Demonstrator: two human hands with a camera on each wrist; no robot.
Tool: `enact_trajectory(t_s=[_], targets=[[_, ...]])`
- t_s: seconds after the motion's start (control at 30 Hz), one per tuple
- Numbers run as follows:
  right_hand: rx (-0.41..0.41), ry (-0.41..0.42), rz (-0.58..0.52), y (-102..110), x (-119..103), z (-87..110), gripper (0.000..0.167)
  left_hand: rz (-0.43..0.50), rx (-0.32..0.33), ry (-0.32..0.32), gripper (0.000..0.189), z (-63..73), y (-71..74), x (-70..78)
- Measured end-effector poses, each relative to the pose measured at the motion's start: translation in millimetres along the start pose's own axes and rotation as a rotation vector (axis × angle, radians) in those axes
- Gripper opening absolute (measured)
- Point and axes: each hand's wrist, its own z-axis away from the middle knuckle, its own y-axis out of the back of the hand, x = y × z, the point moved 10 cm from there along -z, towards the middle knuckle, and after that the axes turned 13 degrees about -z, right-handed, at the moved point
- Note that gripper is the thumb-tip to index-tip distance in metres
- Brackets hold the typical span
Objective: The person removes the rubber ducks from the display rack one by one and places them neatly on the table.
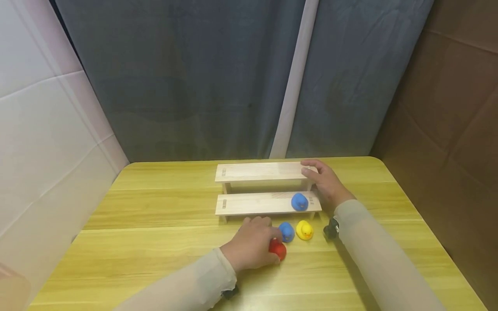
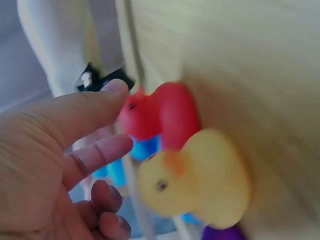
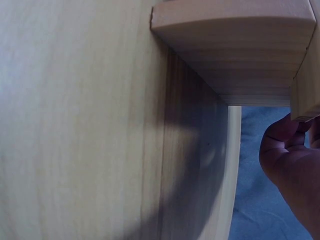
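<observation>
My right hand grips the right end of the upper board of a two-step wooden stand; the right wrist view shows its curled fingers at the board's edge. Thumb and forefinger of my left hand lie spread on either side of a red rubber duck. Their tips reach its head in the left wrist view; whether they press on it is unclear. A pale yellow duck and part of a purple thing sit beside the red duck there, hidden beneath the hand from above.
One blue duck stands on the right part of the lower step. In front of the stand, another blue duck and a yellow duck sit on the wooden table. A grey curtain hangs behind.
</observation>
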Motion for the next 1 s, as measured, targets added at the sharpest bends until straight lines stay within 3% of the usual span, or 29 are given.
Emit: enact_trajectory(t_s=[0.13,0.23,0.4,0.53,0.63,0.77,1.0], targets=[[0.005,-0.009,-0.019,0,1,0.0,0.048,0.094,0.065,0.029,0.035,-1.7,20.5,-15.9],[0.010,-0.030,-0.037,-1,3,0.7,0.047,0.178,0.172,0.054,0.036,-1.8,43.5,-35.6],[0.004,-0.046,-0.060,-3,5,-0.3,0.048,0.306,0.408,0.096,0.029,3.0,84.8,-78.8],[-0.001,-0.012,-0.012,0,4,-2.2,0.050,0.406,0.520,0.174,0.026,6.8,103.4,-118.1],[-0.001,0.011,0.029,3,3,-3.4,0.050,0.468,0.560,0.240,0.027,8.9,105.0,-145.4],[-0.001,-0.006,0.011,3,5,-3.6,0.050,0.499,0.578,0.303,0.029,8.0,94.2,-173.7],[0.003,-0.016,-0.009,6,6,-5.0,0.049,0.547,0.541,0.374,0.035,-0.9,72.5,-201.6]])
